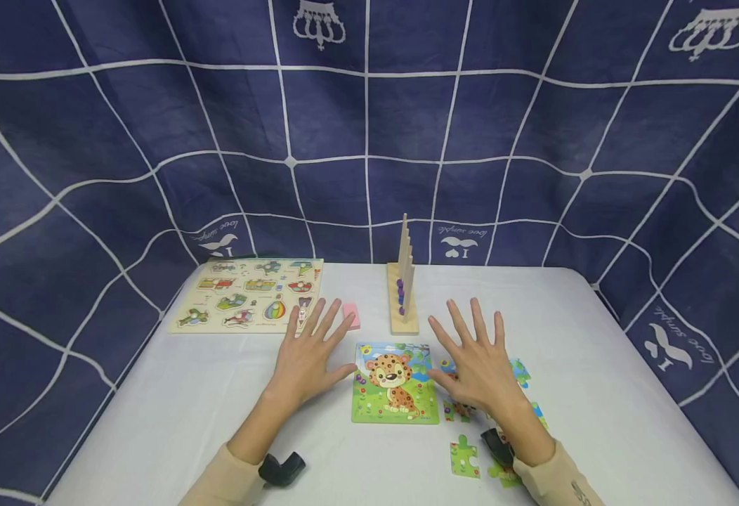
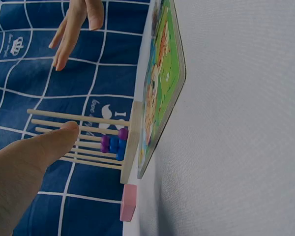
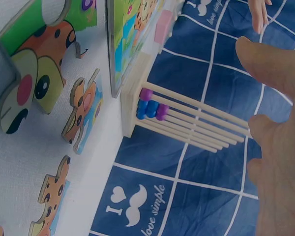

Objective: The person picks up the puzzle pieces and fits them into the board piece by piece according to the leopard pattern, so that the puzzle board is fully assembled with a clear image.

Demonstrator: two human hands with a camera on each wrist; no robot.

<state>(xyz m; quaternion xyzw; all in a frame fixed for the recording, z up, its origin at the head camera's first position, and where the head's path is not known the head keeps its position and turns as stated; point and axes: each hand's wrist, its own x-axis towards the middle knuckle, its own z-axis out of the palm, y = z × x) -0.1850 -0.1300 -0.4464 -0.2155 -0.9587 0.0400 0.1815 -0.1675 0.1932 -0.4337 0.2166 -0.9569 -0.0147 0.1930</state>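
Observation:
Both hands are spread above the white table, fingers straight, holding nothing. My left hand (image 1: 306,362) is left of a square leopard picture puzzle board (image 1: 391,383), its thumb near the board's left edge. On the other side, my right hand (image 1: 480,369) hovers over loose jigsaw pieces (image 1: 464,457), partly hiding them. Close up in the right wrist view, a large jigsaw piece (image 3: 51,64) shows part of a spotted face. Beyond the leopard board stands a wooden peg stand (image 1: 404,326), with a few purple and blue beads (image 2: 114,143) low on its rods.
A pink block (image 1: 351,316) lies just past the left fingertips. At the back left is a cream wooden board (image 1: 218,302) with vehicle pictures. Dark blue gridded cloth (image 1: 407,119) hangs behind and beside the table. A black strap piece (image 1: 282,469) is by the left wrist.

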